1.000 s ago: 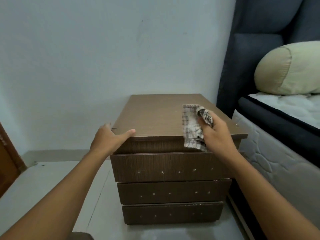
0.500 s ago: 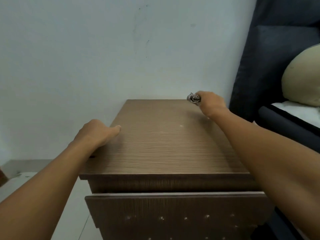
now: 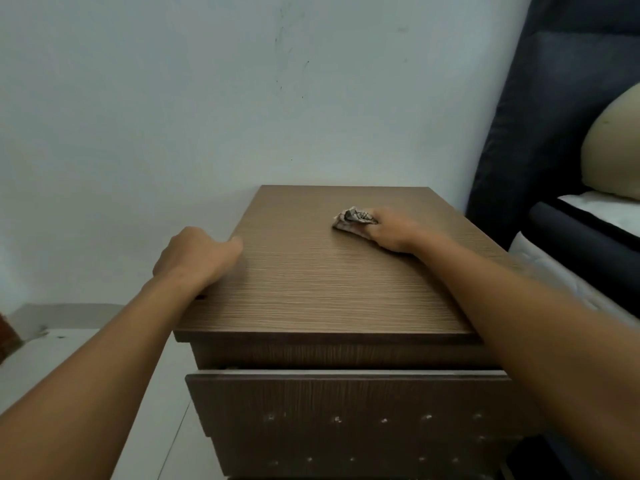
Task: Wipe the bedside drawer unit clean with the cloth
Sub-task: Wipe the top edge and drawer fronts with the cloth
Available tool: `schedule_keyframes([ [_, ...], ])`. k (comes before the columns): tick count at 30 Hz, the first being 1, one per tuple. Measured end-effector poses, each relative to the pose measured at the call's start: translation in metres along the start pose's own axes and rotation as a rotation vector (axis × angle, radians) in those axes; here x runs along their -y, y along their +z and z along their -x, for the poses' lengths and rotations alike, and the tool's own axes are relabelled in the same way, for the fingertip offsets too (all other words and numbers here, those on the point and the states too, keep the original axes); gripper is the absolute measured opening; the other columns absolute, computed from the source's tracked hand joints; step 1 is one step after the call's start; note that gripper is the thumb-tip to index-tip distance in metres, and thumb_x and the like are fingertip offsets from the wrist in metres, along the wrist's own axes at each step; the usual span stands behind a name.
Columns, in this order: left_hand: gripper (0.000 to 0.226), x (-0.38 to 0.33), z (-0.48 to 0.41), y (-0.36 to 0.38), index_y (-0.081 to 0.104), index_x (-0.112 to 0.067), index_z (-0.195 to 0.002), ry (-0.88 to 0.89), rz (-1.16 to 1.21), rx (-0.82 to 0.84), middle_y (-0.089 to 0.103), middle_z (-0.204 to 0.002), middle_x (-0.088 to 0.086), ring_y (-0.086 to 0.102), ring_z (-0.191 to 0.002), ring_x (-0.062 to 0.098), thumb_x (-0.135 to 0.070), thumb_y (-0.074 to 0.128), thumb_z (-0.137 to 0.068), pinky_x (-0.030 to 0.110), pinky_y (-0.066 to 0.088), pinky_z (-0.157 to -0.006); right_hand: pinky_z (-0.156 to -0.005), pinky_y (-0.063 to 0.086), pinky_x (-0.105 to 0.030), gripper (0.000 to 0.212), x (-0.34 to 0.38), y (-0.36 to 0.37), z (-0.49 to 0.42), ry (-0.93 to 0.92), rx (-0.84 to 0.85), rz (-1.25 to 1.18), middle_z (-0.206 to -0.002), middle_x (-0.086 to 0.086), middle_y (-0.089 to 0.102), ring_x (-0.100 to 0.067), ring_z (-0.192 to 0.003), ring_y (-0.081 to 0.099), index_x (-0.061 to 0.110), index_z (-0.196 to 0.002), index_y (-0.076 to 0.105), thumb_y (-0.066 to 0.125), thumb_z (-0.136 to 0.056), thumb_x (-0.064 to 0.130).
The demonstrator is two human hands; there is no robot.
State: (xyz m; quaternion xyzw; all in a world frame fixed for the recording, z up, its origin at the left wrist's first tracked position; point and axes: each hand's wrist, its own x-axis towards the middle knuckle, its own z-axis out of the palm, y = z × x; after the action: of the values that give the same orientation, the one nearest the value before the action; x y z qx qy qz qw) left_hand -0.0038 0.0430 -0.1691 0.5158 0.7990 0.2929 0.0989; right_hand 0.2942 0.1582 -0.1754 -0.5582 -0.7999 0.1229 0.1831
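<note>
Wiping: the right hand (image 3: 391, 230) presses a bunched cloth (image 3: 353, 220) onto the top of the unit (image 3: 329, 289), fingers curled round it.
Cloth: crumpled and checked, on the far right part of the top, sticking out past the knuckles toward the wall (image 3: 207, 98).
Left hand (image 3: 194, 258): grips the top's left edge, thumb flat on the surface, fingers bent down over the side and hidden.
Unit: brown wood-grain, against the wall, just beside the bed (image 3: 568, 237); the drawer (image 3: 346, 403) under the top bears rows of small studs.
Bed: dark headboard (image 3: 540, 126), pale pillow (image 3: 616, 150) at right.
Floor (image 3: 69, 358): pale, left of the unit.
</note>
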Motion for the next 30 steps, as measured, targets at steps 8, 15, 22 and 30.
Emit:
schedule_keyframes([
  [8, 0.051, 0.023, 0.041, -0.01, 0.07, 0.003, -0.088, -0.067, 0.312, -0.023, 0.07, -0.084, 0.016, 0.066, -0.077, 0.033, -0.046, 0.058, -0.084, 0.034, 0.046, -0.061, -0.058, 0.035, -0.019, 0.022, 0.067, 0.003, 0.105, -0.174, 0.072, -0.063, -0.071, 0.014, 0.058, -0.002, -0.067, 0.053, 0.031, -0.079, 0.056, 0.05, -0.099, 0.034],
  [15, 0.031, 0.046, 0.089, -0.013, 0.061, -0.008, -0.075, -0.142, 0.729, -0.067, 0.061, -0.08, 0.005, 0.061, -0.077, 0.022, -0.038, 0.058, -0.086, 0.041, 0.056, -0.072, -0.052, 0.033, -0.021, 0.027, 0.117, 0.007, 0.192, -0.284, 0.169, -0.137, -0.063, 0.008, 0.051, -0.002, -0.05, 0.042, 0.027, -0.076, 0.05, 0.045, -0.101, 0.035],
  [22, 0.03, 0.072, 0.123, 0.005, 0.065, -0.017, -0.075, -0.185, 0.889, -0.059, 0.071, -0.084, 0.003, 0.069, -0.085, 0.02, -0.042, 0.057, -0.089, 0.039, 0.057, -0.083, -0.07, 0.054, -0.03, 0.031, 0.126, 0.016, 0.249, -0.277, -0.013, -0.158, -0.095, 0.01, 0.068, -0.007, -0.084, 0.064, 0.035, -0.114, 0.059, 0.047, -0.094, 0.014],
  [30, 0.034, 0.101, 0.14, 0.038, 0.063, -0.02, -0.078, -0.218, 0.842, -0.043, 0.063, -0.086, 0.004, 0.059, -0.085, 0.018, -0.047, 0.051, -0.093, 0.034, 0.047, -0.076, -0.081, 0.049, -0.031, 0.042, 0.09, 0.042, 0.273, -0.066, -0.405, -0.154, -0.117, 0.009, 0.066, -0.009, -0.103, 0.06, 0.031, -0.132, 0.053, 0.05, -0.094, 0.013],
])
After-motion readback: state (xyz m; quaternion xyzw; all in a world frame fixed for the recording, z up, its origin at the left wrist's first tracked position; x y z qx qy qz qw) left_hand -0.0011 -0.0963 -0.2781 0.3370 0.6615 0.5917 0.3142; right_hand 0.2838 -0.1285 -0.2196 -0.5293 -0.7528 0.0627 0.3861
